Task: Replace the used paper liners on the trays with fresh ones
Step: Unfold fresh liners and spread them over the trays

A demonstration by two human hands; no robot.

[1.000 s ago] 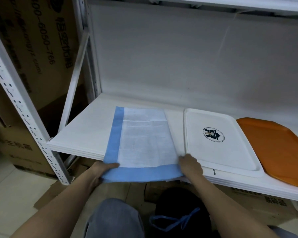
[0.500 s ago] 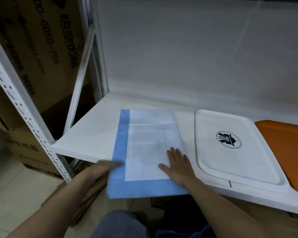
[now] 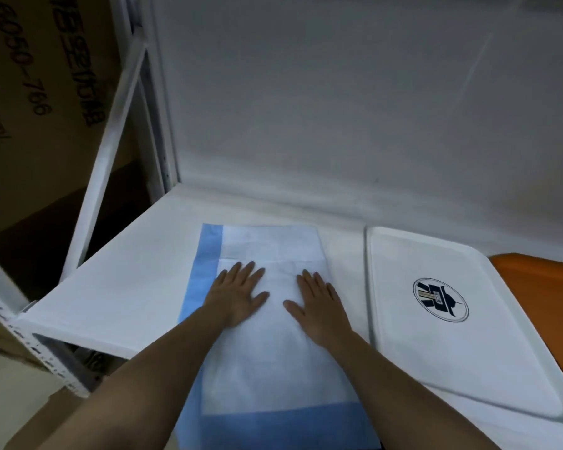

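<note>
Dim, cool bluish light; soft overall focus, motion blur on cardboard box (image 3: 30, 92) lettering; wide-angle bending at edges; faint shadows under shelf (image 3: 117, 287)

A storeroom, by the look of it: a white metal rack (image 3: 88, 196) with punched uprights, its shelf (image 3: 124, 287) holding trays (image 3: 436, 345), and printed cardboard boxes (image 3: 36, 102) stacked beside it on a tiled floor (image 3: 10, 397).
</note>
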